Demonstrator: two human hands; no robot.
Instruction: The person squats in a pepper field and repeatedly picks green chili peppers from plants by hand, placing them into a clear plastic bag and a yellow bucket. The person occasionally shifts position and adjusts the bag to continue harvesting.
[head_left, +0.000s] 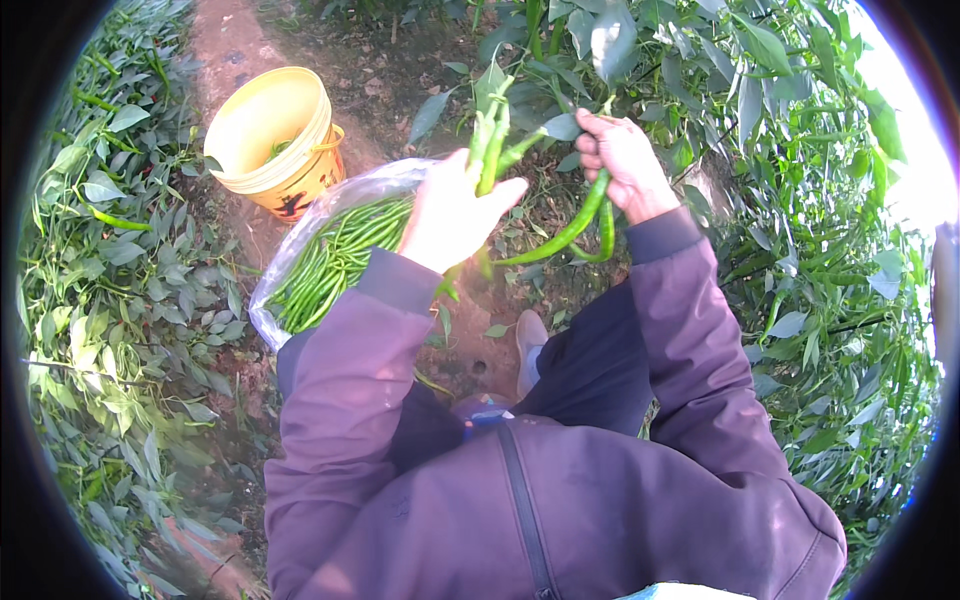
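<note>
Several long green chili peppers (491, 144) are bunched in my left hand (454, 214), stems pointing away from me. To its right, my right hand (619, 161) is closed around more green chilies (577, 229), whose curved ends hang below the fist. A leaf (562, 127) lies against the fingertips of that hand. Below and left of my left hand, a clear plastic bag (264, 304) stands open, filled with many green chilies (337, 259) laid lengthwise. My left forearm covers part of the bag.
A yellow bucket (274, 142) with printed marks stands beyond the bag, with something green inside. Dense pepper plants (817, 315) line the right side, and another row of plants (135, 262) runs along the left. Between them lies a dirt path (232, 45). My shoe (530, 341) rests on the soil.
</note>
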